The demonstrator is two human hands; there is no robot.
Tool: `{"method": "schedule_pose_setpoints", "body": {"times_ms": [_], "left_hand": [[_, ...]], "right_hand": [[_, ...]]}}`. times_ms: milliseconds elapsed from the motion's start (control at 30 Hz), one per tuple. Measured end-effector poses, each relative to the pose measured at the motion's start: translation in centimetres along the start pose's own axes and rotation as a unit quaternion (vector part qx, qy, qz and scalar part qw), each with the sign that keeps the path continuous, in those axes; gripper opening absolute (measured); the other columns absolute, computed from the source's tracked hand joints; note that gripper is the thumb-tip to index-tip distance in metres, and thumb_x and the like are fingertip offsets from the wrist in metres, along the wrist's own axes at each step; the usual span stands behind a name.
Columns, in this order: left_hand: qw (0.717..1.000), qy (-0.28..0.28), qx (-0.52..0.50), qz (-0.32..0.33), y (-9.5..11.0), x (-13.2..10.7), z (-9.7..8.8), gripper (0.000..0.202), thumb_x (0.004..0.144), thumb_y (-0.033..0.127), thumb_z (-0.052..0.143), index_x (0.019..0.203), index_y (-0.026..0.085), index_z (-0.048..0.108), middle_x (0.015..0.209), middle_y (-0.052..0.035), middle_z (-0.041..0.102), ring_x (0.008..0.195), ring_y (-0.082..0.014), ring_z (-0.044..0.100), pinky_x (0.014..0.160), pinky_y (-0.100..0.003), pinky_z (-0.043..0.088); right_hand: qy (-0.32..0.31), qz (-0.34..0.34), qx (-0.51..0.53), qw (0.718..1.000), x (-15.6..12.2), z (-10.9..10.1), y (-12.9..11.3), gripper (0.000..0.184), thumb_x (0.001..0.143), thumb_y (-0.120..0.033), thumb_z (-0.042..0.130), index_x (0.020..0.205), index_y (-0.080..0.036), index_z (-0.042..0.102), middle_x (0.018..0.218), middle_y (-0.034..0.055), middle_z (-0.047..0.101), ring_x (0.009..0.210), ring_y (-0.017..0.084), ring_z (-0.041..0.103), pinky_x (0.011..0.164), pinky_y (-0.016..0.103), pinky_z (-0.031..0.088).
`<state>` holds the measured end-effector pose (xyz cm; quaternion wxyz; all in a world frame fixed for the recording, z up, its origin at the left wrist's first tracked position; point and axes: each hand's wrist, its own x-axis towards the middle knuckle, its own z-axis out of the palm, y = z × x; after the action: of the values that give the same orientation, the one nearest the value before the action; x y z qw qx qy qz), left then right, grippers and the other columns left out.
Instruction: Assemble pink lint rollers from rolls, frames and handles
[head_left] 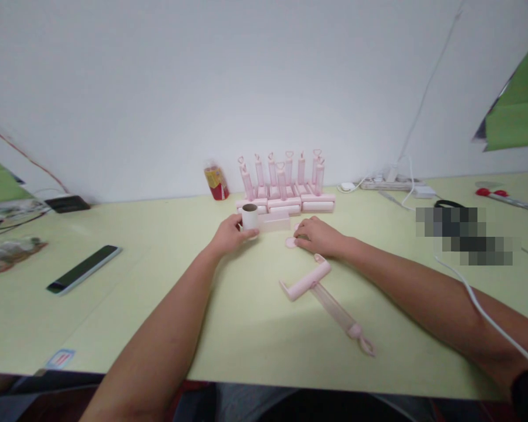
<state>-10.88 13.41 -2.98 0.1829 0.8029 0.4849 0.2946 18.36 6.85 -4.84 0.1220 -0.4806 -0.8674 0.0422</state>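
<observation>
A white roll is held upright on the table by the left hand. The right hand is rested palm down beside a small pink cap; whether the cap is pinched cannot be told. The pink roller handle lies just below the right hand, its long axis slanting toward the right.

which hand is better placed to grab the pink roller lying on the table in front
Right, probably. The right hand rests just beyond the pink roller, fingertips at a small pink disc, while the left hand is closed around a white roll.
</observation>
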Motion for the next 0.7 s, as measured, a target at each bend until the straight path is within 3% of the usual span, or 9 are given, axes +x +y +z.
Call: {"method": "schedule_pose_setpoints", "body": {"times_ms": [167,367,467,600,700], "left_hand": [[0.992,0.061,0.040,-0.101,-1.0,0.7,-0.7,0.054,0.072,0.057,0.069,0.100,0.011,0.068,0.089,-0.0080,0.070,0.073,-0.0194,0.060,0.064,-0.028,0.041],[0.992,0.034,0.075,-0.099,-0.9,1.7,1.2,0.047,0.074,0.056,0.067,0.094,0.014,0.067,0.083,-0.0056,0.069,0.070,-0.0189,0.059,0.062,-0.027,0.038],[0.990,0.021,0.097,-0.102,-0.5,1.7,1.1,0.046,0.076,0.054,0.066,0.099,0.015,0.065,0.082,-0.0050,0.068,0.069,-0.0185,0.059,0.061,-0.027,0.037],[0.984,0.018,0.136,-0.116,0.8,0.6,-0.3,0.053,0.074,0.050,0.069,0.110,0.012,0.060,0.083,-0.0077,0.067,0.069,-0.0205,0.058,0.059,-0.027,0.036],[0.984,0.000,0.155,-0.088,2.9,-0.7,-0.5,0.046,0.076,0.051,0.067,0.103,0.015,0.062,0.081,-0.0073,0.066,0.070,-0.0210,0.058,0.061,-0.028,0.036]], "right_hand": [[0.025,-0.010,-0.001,1.000,-0.3,-0.4,-0.7,0.028,0.092,-0.036,0.057,0.097,-0.017,0.077,0.093,0.0120,0.071,0.092,0.024,0.060,0.080,0.030,0.038],[0.046,-0.025,0.013,0.999,1.0,0.3,-1.7,0.022,0.088,-0.031,0.060,0.091,-0.017,0.076,0.085,0.0083,0.071,0.078,0.019,0.060,0.067,0.027,0.036],[0.065,-0.030,0.026,0.997,2.2,0.8,-2.5,0.017,0.085,-0.026,0.061,0.087,-0.017,0.075,0.080,0.0067,0.071,0.073,0.018,0.060,0.066,0.027,0.037],[0.115,-0.018,0.048,0.992,3.7,0.9,-3.0,0.018,0.086,-0.017,0.055,0.092,-0.016,0.072,0.085,0.0055,0.072,0.077,0.017,0.062,0.071,0.026,0.042],[0.166,-0.003,0.054,0.985,4.2,0.8,-2.1,0.031,0.086,-0.010,0.048,0.109,-0.013,0.068,0.108,0.0113,0.069,0.099,0.021,0.061,0.088,0.032,0.044]]}}
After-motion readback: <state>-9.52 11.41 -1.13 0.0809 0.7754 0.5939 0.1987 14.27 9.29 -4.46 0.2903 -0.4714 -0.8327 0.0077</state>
